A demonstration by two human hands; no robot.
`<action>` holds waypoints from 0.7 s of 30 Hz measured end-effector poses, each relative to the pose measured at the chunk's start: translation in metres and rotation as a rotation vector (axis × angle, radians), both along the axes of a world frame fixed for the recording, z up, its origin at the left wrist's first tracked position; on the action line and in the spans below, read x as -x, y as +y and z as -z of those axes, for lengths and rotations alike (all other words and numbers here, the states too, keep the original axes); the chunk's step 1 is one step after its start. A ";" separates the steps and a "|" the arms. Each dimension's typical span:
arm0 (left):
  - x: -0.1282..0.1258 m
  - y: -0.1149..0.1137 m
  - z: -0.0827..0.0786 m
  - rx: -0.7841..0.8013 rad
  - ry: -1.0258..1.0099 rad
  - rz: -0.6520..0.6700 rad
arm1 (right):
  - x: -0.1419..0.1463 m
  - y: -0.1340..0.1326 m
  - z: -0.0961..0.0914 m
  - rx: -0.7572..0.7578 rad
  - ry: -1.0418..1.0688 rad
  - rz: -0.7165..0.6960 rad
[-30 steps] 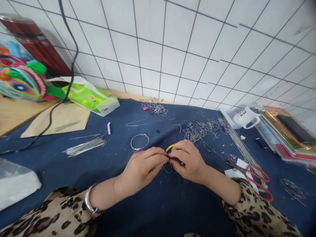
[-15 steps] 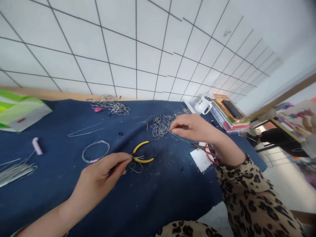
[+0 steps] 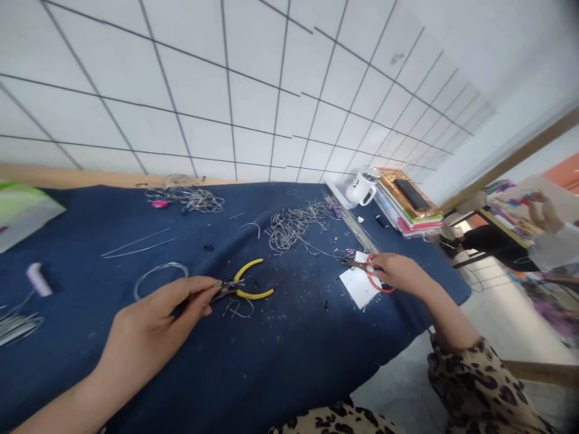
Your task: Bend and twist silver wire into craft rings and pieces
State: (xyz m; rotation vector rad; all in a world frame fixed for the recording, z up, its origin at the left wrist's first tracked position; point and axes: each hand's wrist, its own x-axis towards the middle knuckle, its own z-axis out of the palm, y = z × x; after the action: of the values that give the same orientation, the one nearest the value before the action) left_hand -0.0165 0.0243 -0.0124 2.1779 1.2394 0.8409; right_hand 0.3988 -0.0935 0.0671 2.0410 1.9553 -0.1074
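My left hand (image 3: 151,322) is pinched closed on a thin piece of wire (image 3: 235,308) on the dark blue cloth (image 3: 280,355), its fingertips right beside the jaws of the yellow-handled pliers (image 3: 246,288), which lie on the cloth. My right hand (image 3: 400,272) has reached to the right and its fingers close on the red handles of the scissors (image 3: 368,271), which rest on a white paper scrap (image 3: 357,288). A wire ring (image 3: 158,274) lies just beyond my left hand.
A tangle of wire pieces (image 3: 294,224) lies in the middle, another tangle (image 3: 190,198) near the tiled wall. A white mug (image 3: 360,188) and a stack of books (image 3: 407,208) stand at the far right corner. Another person's hand (image 3: 540,211) shows beyond the table.
My right hand left the pliers, passed over the wire tangle and came down on the scissors. The view swung right. My left hand stayed pinched by the pliers.
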 end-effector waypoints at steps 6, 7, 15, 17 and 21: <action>0.004 0.008 -0.016 -0.036 -0.100 -0.106 | 0.061 0.019 0.031 -0.268 0.147 -0.212; 0.004 0.008 -0.017 -0.039 -0.112 -0.100 | 0.080 0.027 0.035 -0.261 0.209 -0.304; 0.006 0.012 -0.015 -0.123 -0.131 -0.026 | 0.194 0.113 0.065 -0.287 0.350 -0.719; 0.007 0.014 -0.014 -0.140 -0.129 -0.029 | 0.207 0.126 0.073 -0.262 0.323 -0.727; 0.009 0.017 -0.012 -0.146 -0.122 -0.009 | 0.217 0.130 0.071 -0.221 0.275 -0.702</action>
State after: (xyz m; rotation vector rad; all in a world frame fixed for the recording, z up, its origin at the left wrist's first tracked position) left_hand -0.0256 0.0412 -0.0007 2.1979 1.1612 1.0821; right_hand 0.1815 0.0370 -0.0037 1.3822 2.8466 -0.0105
